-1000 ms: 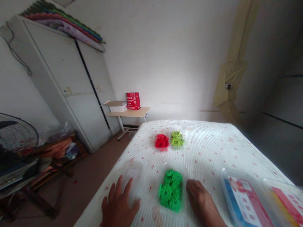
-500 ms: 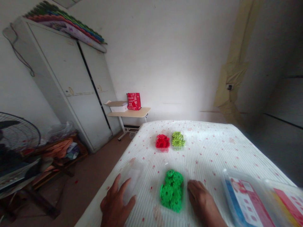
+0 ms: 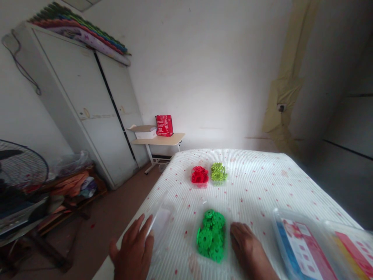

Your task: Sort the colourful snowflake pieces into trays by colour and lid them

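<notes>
The pile of green flower-shaped discs (image 3: 211,236) lies on the white, red-speckled bedspread (image 3: 262,182), inside a clear shallow tray whose edges are hard to make out. The pile is longer than it is wide — its long axis runs from the near edge of the bed away toward the far wall, tilting slightly right at the far end. The discs overlap and lie mostly flat; one at the left side stands on edge.

The right hand (image 3: 247,249) rests palm-down on the bedspread just right of the pile, fingers together and loosely extended toward the far wall, its fingertips about level with the pile's middle. It grips nothing; whether it touches the tray's edge I cannot tell.

The left hand (image 3: 132,251) is left of the pile, well apart from it, fingers spread and open. Its fingertips lie against the near end of a clear plastic lid (image 3: 160,223) — a flat rectangle whose long axis also runs away from the person, leaning right.

Beyond the pile, toward the far wall, a small tray of red discs (image 3: 199,175) sits just left of a tray of yellow-green discs (image 3: 218,172). Right of the pile, past the right hand, lie two clear boxes with printed cards (image 3: 300,249).
</notes>
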`<state>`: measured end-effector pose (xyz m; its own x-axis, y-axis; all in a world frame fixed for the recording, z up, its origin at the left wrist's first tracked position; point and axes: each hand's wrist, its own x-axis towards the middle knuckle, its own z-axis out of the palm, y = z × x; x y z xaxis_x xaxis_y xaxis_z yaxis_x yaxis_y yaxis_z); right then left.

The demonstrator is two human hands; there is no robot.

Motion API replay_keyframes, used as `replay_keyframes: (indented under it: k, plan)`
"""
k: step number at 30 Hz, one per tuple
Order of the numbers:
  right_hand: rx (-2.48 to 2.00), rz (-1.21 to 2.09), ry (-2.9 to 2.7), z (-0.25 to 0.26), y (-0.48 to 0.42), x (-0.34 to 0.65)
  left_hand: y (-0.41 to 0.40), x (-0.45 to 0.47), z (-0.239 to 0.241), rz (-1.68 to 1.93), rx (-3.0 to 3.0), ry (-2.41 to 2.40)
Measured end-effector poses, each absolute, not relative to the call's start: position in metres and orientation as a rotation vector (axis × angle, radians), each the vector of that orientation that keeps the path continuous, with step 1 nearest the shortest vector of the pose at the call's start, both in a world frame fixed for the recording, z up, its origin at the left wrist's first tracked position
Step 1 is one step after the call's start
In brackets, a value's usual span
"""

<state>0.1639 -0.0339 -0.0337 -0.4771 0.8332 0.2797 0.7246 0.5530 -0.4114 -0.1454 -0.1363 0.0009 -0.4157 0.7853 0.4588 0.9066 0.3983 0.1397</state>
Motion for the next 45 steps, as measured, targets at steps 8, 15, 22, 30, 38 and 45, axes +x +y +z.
replay_keyframes:
  k: [8, 15, 22, 30, 38, 45]
  plan:
    - [-1.160, 0.310, -2.280, -0.033, -0.033, 0.167, -0.142, -0.140, 0.038, -1.089, -1.593, -2.147]
    - [-1.119, 0.026, -1.986, -0.021, -0.034, 0.167, -0.128, -0.112, 0.060, -2.169, -1.326, -2.535]
    - [-1.162, 0.470, -1.787, 0.034, -0.037, 0.147, -0.106, -0.061, 0.046, -2.766, -1.530, -2.444]
    - [-1.238, 0.551, -1.791, 0.031, 0.006, 0.131, -0.086, -0.040, 0.026, -2.051, -1.828, -2.581]
    - [-1.537, 0.203, -2.029, 0.025, 0.008, 0.120, -0.077, -0.044, 0.030, -1.354, -1.914, -2.611]
    - [-1.463, 0.366, -1.974, 0.012, 0.020, 0.122, -0.078, -0.049, 0.021, -1.211, -1.977, -2.715]
